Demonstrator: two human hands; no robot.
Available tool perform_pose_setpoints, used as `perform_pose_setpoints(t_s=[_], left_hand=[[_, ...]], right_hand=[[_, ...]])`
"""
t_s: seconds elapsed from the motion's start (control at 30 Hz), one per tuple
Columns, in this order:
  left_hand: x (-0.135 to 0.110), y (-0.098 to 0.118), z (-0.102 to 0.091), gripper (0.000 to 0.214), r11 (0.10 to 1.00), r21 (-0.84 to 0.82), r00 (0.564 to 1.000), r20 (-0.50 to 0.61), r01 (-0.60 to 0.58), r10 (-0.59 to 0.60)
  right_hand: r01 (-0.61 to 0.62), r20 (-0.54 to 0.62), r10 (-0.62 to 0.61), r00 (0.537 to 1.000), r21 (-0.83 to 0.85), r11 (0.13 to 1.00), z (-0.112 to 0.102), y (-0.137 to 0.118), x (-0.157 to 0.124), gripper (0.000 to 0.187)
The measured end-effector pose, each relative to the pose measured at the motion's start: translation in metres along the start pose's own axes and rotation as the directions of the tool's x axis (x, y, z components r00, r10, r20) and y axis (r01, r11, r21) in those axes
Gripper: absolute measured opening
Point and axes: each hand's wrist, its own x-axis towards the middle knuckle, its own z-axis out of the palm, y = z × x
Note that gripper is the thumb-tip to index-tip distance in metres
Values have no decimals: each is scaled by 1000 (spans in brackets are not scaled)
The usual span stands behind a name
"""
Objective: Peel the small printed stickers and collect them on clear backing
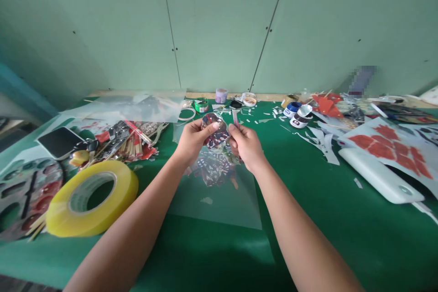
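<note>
From my end, I see the left hand (192,138) and the right hand (248,143) meeting at the centre of the frame, above a translucent rectangular plastic sheet (239,210). The thing being worked, a small rounded piece with a dark multicoloured pattern and a glossy clear edge (215,130), is held up between them. The left grip is narrow, thumb laid flat on the patterned face. The right grip is pinched at the piece's right edge, with a narrow pale pinkish strip (236,116) standing up out of it; I cannot tell what the strip is, nor whether those fingertips also press the piece.

Below, dark-and-white patterned shapes (214,169) show at the sheet's upper part; I cannot tell whether they lie on it or under it.

My worry is the pull between the two grips: if one tugs harder, the thin edge could crease or tear. The glossy face might also slide under a single thumb. Loose white paper offcuts (325,143), right of centre on the green worktop (301,237), could cling to anything sticky. A wide swing of the right arm might tip the small white paint jar (300,121) near them.
</note>
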Motion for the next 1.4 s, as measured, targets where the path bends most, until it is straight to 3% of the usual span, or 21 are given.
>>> perform_pose_setpoints(t_s=[0.1, 0.27, 0.33, 0.4, 0.47, 0.53, 0.67, 0.8, 0.97, 1.27, 1.4], left_hand=[[1, -6, 4, 42, 999, -40, 990, -136, -33, 28], [1, -5, 4, 46, 993, 94, 955, -281, -76, 99], [-1, -4, 4, 43, 996, 68, 969, -237, -55, 70], [-4, -2, 6, 37, 998, 41, 995, -88, 49, -46], [-7, 0, 8, 33, 983, 70, 981, 81, 172, -177], [-11, 2, 12, 31, 974, 103, 966, 147, 201, -214], [-14, 7, 16, 32, 995, 63, 994, 70, 74, -79], [-14, 11, 18, 28, 999, -33, 999, 44, 10, -8], [-17, 19, 21, 25, 987, -154, 999, 46, 35, -28], [-19, 22, 20, 26, 979, -173, 989, 122, 108, -88], [-19, 21, 21, 29, 980, -189, 994, 103, 59, -40]], right_hand=[[33, 11, -33, 999, 7, 999, 4, 0, -2, 54], [97, 89, -92, 992, -57, 994, 7, 4, -3, 52], [149, 19, -148, 989, -129, 980, 6, 5, -1, 51], [198, -78, -219, 973, -213, 957, 4, 5, 0, 50], [230, -129, -274, 953, -281, 932, 3, 5, 1, 50], [265, -142, -320, 937, -311, 913, 2, 3, 0, 50], [371, -159, -429, 889, -297, 880, 2, -1, -6, 51], [457, -93, -536, 839, -413, 788, 1, -6, -13, 45], [510, 7, -566, 824, -443, 737, 1, -8, -17, 35], [541, 15, -638, 770, -544, 641, 0, -11, -19, 27], [576, 40, -679, 733, -567, 589, 0, -12, -19, 23]])
